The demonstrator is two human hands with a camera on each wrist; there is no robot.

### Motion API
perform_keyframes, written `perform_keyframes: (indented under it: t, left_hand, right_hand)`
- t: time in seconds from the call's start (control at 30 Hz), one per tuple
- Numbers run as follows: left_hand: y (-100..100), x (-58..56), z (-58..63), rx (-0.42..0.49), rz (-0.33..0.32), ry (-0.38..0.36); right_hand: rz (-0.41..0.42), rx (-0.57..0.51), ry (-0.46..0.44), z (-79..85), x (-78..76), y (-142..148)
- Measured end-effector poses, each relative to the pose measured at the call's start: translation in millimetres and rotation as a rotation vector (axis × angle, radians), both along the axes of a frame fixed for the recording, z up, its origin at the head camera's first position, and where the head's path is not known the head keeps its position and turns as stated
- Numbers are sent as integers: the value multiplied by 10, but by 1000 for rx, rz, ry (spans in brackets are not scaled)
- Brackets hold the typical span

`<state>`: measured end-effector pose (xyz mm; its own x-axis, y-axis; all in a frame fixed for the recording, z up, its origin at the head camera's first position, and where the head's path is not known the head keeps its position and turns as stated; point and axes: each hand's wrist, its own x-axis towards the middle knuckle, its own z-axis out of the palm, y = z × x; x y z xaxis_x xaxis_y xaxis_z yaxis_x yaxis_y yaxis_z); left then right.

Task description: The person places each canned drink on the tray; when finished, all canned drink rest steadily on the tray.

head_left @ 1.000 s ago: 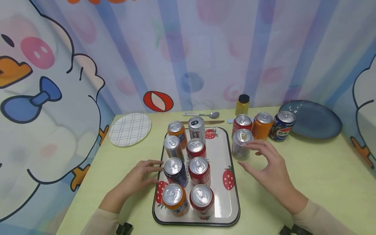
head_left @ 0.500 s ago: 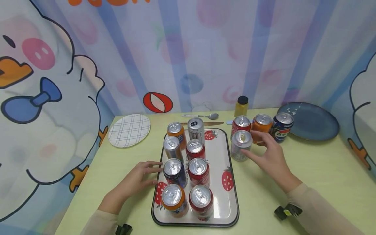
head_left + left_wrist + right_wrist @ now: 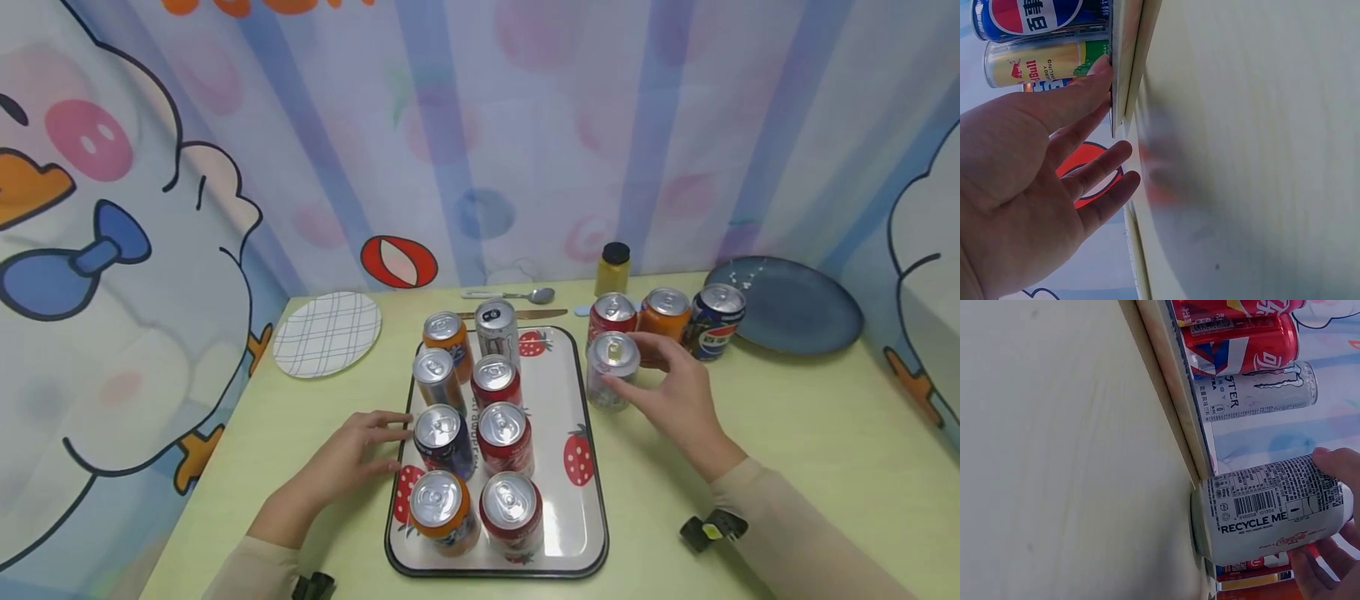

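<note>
My right hand (image 3: 678, 400) grips a silver-white Coca-Cola can (image 3: 1272, 509) between thumb and fingers, just right of the tray. The can looks upright on the table. My left hand (image 3: 348, 454) rests at the left edge of the strawberry-print tray (image 3: 558, 533), fingers spread and loosely bent, holding nothing. Two rows of cans stand on the tray. Its left row has a front orange can (image 3: 442, 512), a Pepsi can (image 3: 1041, 14), a gold Red Bull can (image 3: 1035, 62) and a back orange can (image 3: 448, 342). Its right row has a silver Monster can (image 3: 1260, 394) and several red Coca-Cola cans (image 3: 506, 437).
Behind the held can stand another red can (image 3: 611, 315), an orange can (image 3: 663, 312) and a Pepsi can (image 3: 716, 325). A dark blue plate (image 3: 795, 308), yellow bottle (image 3: 612, 273), spoon (image 3: 540, 296), knife (image 3: 540, 314) and checked plate (image 3: 327, 333) lie farther back.
My right hand has moved in toward the silver-white can and its thumb and fingers have closed around it. My left hand has stayed at the tray's edge.
</note>
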<state>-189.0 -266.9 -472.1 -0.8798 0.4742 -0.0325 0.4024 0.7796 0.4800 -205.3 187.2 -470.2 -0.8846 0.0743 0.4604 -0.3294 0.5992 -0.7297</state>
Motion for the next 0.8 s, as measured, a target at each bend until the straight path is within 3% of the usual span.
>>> perform_keyframes:
  t: [0.2, 0.43, 0.67, 0.8]
  left_hand:
    - [-14, 7, -13, -1, -2, -3]
    - [-13, 1, -27, 6, -4, 1]
    - [-2, 20, -11, -4, 22, -5]
    - [14, 20, 6, -14, 15, -6]
  right_hand:
    - [13, -52, 50, 104, -8, -147]
    - [58, -103, 26, 192, -135, -440]
    - [70, -100, -51, 120, -312, -725]
    - [37, -86, -49, 69, -381, -802]
